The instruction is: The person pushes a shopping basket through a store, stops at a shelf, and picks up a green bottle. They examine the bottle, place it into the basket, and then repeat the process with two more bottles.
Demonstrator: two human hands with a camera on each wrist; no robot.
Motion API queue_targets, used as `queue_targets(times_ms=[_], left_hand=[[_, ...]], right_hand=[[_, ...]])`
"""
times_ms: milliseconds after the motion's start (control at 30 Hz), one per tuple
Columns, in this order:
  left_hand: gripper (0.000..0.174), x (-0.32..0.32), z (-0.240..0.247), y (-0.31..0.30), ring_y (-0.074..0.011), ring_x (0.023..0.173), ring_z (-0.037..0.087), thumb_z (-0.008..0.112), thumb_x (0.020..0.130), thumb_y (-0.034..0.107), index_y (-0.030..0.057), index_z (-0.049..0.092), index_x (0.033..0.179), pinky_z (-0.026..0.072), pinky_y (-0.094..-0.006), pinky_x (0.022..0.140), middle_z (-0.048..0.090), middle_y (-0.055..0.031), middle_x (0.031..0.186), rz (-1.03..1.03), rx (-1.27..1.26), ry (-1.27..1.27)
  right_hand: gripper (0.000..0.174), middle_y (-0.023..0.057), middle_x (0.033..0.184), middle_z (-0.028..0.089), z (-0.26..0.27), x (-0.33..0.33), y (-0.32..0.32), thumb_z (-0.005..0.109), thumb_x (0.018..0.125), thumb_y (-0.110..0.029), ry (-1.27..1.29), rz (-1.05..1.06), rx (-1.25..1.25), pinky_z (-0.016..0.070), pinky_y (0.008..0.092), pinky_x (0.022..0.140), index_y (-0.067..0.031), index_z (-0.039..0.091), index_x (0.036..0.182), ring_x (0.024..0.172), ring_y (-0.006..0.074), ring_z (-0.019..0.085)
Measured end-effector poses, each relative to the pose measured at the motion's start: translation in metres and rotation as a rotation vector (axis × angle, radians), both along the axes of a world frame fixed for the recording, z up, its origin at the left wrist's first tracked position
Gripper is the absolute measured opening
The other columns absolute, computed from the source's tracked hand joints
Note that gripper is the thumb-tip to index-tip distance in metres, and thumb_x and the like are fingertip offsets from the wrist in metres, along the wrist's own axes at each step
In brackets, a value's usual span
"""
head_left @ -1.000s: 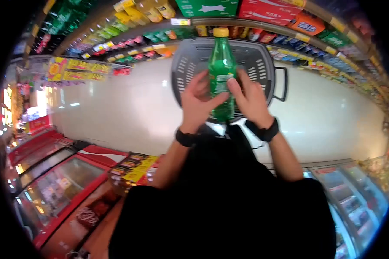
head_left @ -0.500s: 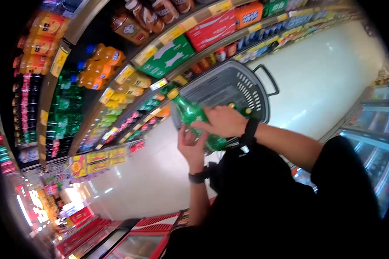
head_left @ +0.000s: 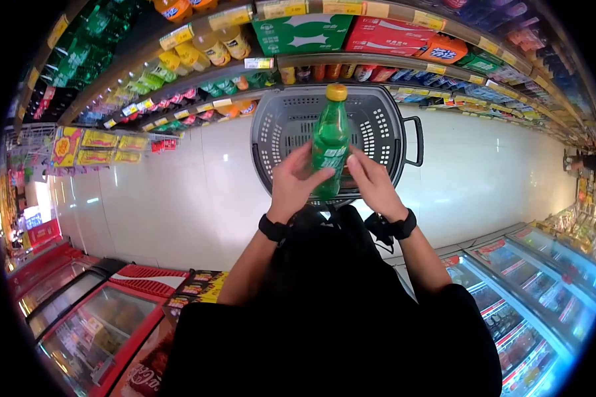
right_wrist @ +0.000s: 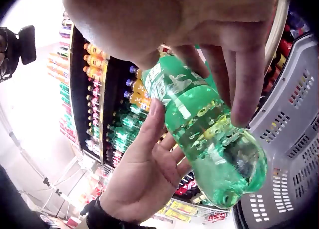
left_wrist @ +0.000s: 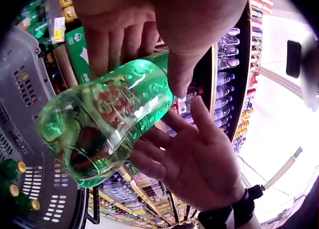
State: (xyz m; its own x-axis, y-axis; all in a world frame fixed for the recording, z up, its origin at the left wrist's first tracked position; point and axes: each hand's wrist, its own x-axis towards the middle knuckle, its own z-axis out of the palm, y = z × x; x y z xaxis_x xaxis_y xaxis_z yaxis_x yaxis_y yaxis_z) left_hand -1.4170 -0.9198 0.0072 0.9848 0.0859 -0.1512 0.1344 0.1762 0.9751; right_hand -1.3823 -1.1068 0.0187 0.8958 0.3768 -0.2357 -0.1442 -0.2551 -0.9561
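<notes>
A green plastic soda bottle with a yellow cap stands tilted over the basket in the head view, its label facing up. My left hand grips it, thumb across the label and fingers behind. Along its other side is my right hand, with fingers extended; the left wrist view shows that palm spread, its thumb away from the bottle. Below is a grey shopping basket with slotted walls. Green bottles with yellow caps lie inside it in the left wrist view.
Drink shelves curve along the far side, with a green carton and a red carton. The basket's black handle sticks out right. A red freezer stands at lower left, glass-fronted coolers at lower right. Pale floor runs between.
The head view swung left, then back. The bottle tilted away to the left with both hands on it and now points forward again. The right hand has shifted from across it to its right side.
</notes>
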Motion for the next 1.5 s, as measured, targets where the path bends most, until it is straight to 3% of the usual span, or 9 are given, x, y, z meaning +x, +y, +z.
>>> queue_targets(times_ms=[167,367,500,833,933,1033,1233,1333,1500], left_hand=[[0.036,0.012,-0.020,0.007,-0.0149,0.111,0.061,0.056,0.101,0.015,-0.0054,0.053,0.130,0.0469,-0.0268,0.095,0.065,-0.0130,0.119,-0.029,0.100,0.043],[0.039,0.025,-0.049,0.002,-0.0165,0.111,0.061,0.057,0.100,0.018,-0.0059,0.053,0.130,0.0461,-0.0279,0.095,0.065,-0.0130,0.119,0.007,0.107,0.023],[0.042,0.029,-0.075,-0.001,-0.0138,0.107,0.061,0.055,0.102,0.024,-0.0046,0.054,0.132,0.0463,-0.0266,0.094,0.066,-0.0100,0.116,0.023,0.029,0.176],[0.034,0.031,-0.127,-0.015,-0.0080,0.101,0.059,0.056,0.101,0.031,0.0062,0.066,0.122,0.0475,-0.0291,0.094,0.066,0.0009,0.111,0.084,-0.075,0.328],[0.036,0.029,-0.140,-0.024,-0.0032,0.081,0.053,0.057,0.101,0.029,-0.0005,0.067,0.119,0.0428,-0.0193,0.071,0.065,0.0022,0.093,0.171,-0.047,0.292],[0.036,0.025,-0.153,-0.015,-0.0089,0.102,0.059,0.055,0.102,0.031,0.0035,0.064,0.123,0.0477,-0.0306,0.095,0.065,0.0010,0.111,0.090,-0.017,0.443],[0.041,0.027,-0.169,-0.004,-0.0118,0.112,0.056,0.053,0.102,0.034,0.0032,0.060,0.128,0.0461,-0.0354,0.101,0.061,-0.0019,0.122,0.072,-0.002,0.535],[0.038,0.033,-0.176,-0.005,-0.0037,0.069,0.047,0.056,0.101,0.034,-0.0003,0.068,0.113,0.0388,-0.0211,0.061,0.058,0.0051,0.082,0.144,-0.026,0.509],[0.040,0.052,-0.195,-0.001,-0.0124,0.100,0.058,0.057,0.099,0.033,-0.0009,0.065,0.117,0.0480,-0.0304,0.088,0.065,-0.0041,0.108,0.153,-0.054,0.644]], right_hand=[[0.044,0.0149,0.077,0.066,-0.016,0.016,0.003,0.054,0.100,-0.031,-0.073,-0.042,-0.050,0.0517,0.0320,0.068,0.0002,0.056,0.131,0.072,0.0211,0.068],[0.048,0.0211,0.100,0.069,-0.044,0.027,0.003,0.056,0.099,-0.031,-0.114,-0.017,-0.131,0.0515,0.0343,0.079,0.0032,0.053,0.132,0.089,0.0242,0.069],[0.053,0.0107,0.123,0.059,-0.088,0.032,-0.003,0.044,0.105,-0.037,0.183,-0.010,0.075,0.0514,0.0319,0.090,-0.0008,0.042,0.144,0.109,0.0173,0.058],[0.069,0.0147,0.130,0.054,-0.124,0.014,0.006,0.036,0.102,-0.057,0.501,-0.245,0.220,0.0467,0.0399,0.101,0.0010,0.046,0.139,0.122,0.0235,0.052],[0.076,0.0153,0.140,0.047,-0.132,0.012,0.008,0.037,0.099,-0.061,0.562,-0.255,0.231,0.0448,0.0410,0.103,0.0000,0.041,0.144,0.128,0.0251,0.047],[0.074,0.0127,0.139,0.051,-0.144,0.010,0.013,0.039,0.100,-0.059,0.574,-0.300,0.209,0.0397,0.0342,0.103,-0.0027,0.040,0.147,0.125,0.0234,0.049],[0.076,0.0183,0.140,0.051,-0.191,0.017,0.010,0.038,0.099,-0.061,0.500,-0.171,0.095,0.0348,0.0329,0.107,0.0004,0.044,0.144,0.129,0.0272,0.048],[0.081,0.0165,0.118,0.062,-0.187,0.031,0.009,0.038,0.096,-0.067,0.607,-0.122,0.062,0.0471,0.0351,0.091,0.0029,0.052,0.134,0.105,0.0243,0.060],[0.092,0.0203,0.127,0.057,-0.227,0.059,0.011,0.033,0.091,-0.076,0.733,-0.054,-0.027,0.0504,0.0386,0.095,0.0031,0.050,0.136,0.112,0.0296,0.060]])
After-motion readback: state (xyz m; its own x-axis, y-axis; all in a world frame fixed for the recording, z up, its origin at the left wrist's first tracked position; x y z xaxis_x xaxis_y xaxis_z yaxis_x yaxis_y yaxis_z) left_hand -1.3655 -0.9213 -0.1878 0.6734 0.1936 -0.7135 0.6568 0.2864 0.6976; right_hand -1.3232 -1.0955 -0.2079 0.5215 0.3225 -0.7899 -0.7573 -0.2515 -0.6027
